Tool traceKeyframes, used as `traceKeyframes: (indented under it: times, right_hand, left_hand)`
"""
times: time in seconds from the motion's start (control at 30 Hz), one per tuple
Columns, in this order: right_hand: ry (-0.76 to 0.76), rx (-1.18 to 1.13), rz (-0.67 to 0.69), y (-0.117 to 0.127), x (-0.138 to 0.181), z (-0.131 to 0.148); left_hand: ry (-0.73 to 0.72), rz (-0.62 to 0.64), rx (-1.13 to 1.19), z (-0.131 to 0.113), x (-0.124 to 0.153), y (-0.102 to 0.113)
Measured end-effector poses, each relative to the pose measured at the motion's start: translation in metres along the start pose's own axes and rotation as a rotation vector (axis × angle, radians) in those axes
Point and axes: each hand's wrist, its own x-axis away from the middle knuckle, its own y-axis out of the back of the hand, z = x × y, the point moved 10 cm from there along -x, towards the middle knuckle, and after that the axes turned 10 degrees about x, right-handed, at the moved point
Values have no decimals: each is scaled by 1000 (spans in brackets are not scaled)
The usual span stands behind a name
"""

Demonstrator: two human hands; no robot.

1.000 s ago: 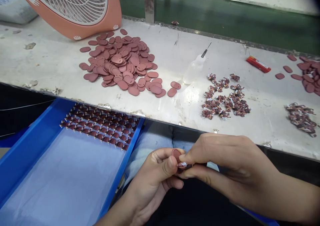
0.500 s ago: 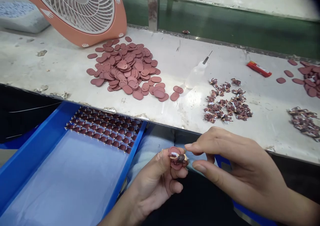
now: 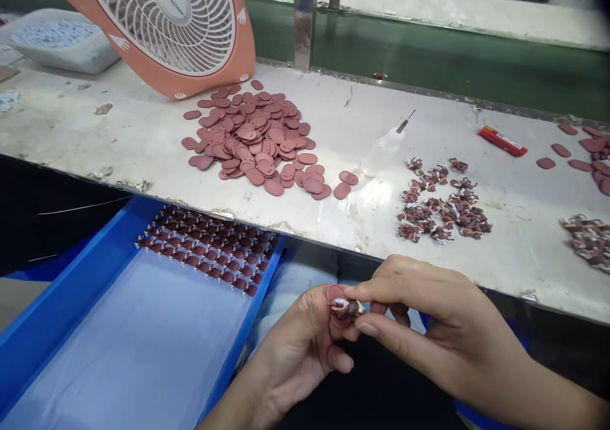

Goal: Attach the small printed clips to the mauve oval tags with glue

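L hand: my left hand (image 3: 298, 347) sits low centre, below the bench edge, thumb + fingers clenched on a small reddish oval piece (image 3: 339, 304) w/ a dark wired bit on its face.
R hand: my right hand (image 3: 429, 315) comes in from the right, thumb and forefinger tips pinching the same piece at its right side. So both hands grasp it, fingertips touching each other around it.
Piece loc: between the two hands, in front of the bench edge, just right of the blue tray's near corner. Can't tell what the whitish spot on it is.
Blue tray: blue tray (image 3: 61, 290) to my left, below bench level, lined w/ pale sheet; rows of finished pieces (image 3: 210, 249) fill its far end, tight grid.
Bench: worn white bench (image 3: 119, 138) runs across the view.
Oval pile: heap of reddish ovals (image 3: 257, 141) on bench, centre-left, a few strays at its right edge.
Fan: orange fan (image 3: 166, 23) w/ white grille, just behind the pile, tilted.
Bottle: clear squeeze bottle (image 3: 384, 154) w/ needle tip, lying on its side betw. pile and wired bits.
Wired bits: cluster of small dark wired parts (image 3: 443, 201) right of the bottle; a second cluster (image 3: 588, 239) far right.
Misc: red lighter (image 3: 502, 141) far right rear; more ovals (image 3: 588, 157) at right edge; grey tray (image 3: 61, 42) far left rear.
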Motion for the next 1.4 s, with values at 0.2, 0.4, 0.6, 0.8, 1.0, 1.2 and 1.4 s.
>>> traceKeyframes:
  times: [0.2, 0.4, 0.6, 0.8, 1.0, 1.2, 1.4]
  right_hand:
    - [39, 33, -69, 2, -6, 4]
    - [193, 337, -337, 7, -5, 21]
    - [149, 200, -455, 9, -2, 8]
    - [-3, 301, -353, -6, -14, -12]
    - [56, 434, -234, -27, -23, -5]
    - [-60, 305, -207, -20, -13, -19]
    - [-124, 198, -201, -22, -9, -22]
  left_hand:
    - [-25, 72, -38, -6, -1, -4]
    - [-296, -204, -58, -34, 9, 20]
    - [-245, -382, 159, -28, 12, 34]
    - [-102, -74, 200, -25, 12, -11]
    - [51, 132, 141, -8, 8, -42]
    - [42, 21, 16, 12, 2, -11]
    - [-49, -24, -296, 11, -1, 13]
